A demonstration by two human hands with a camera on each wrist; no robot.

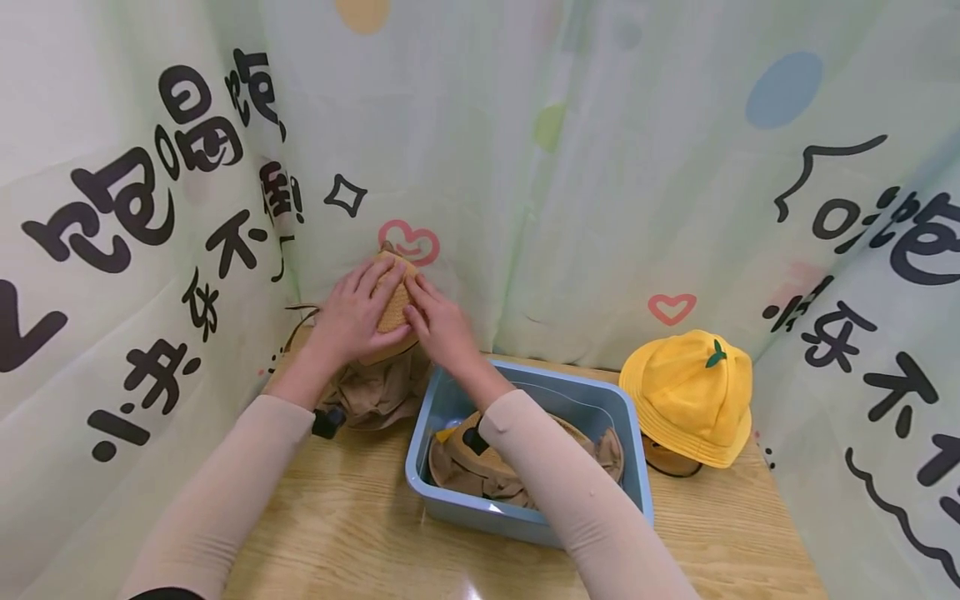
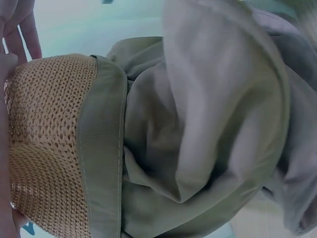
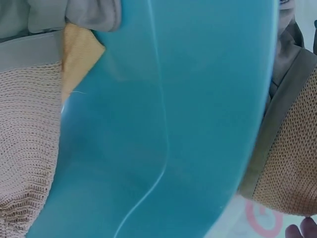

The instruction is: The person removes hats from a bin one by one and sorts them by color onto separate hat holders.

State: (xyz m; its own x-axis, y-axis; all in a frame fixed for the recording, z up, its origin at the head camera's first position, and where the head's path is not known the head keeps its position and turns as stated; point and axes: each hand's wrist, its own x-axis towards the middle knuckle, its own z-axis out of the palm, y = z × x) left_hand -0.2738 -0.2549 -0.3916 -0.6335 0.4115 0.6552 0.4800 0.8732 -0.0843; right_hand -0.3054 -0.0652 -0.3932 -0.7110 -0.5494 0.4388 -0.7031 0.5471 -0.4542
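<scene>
In the head view, a sun hat [image 1: 395, 308] with a tan woven crown and brown fabric brim stands at the back left, by the curtain. My left hand [image 1: 360, 312] rests on the crown's left side, fingers extended. On its right side lies my right hand [image 1: 442, 325], fingers fairly straight. The left wrist view shows the woven crown [image 2: 49, 144] and the folded brim [image 2: 218, 114] close up. In the right wrist view, fingertips [image 3: 302, 230] are near the crown's edge. What supports the hat from inside is hidden.
A blue plastic bin [image 1: 517, 521] stands on the wooden table [image 1: 352, 517]. Inside lies another brown hat [image 1: 480, 467] with a woven crown, partly behind my right forearm. A yellow hat [image 1: 686, 396] with a green sprout sits right of the bin. Printed curtains [image 1: 480, 167] surround the table.
</scene>
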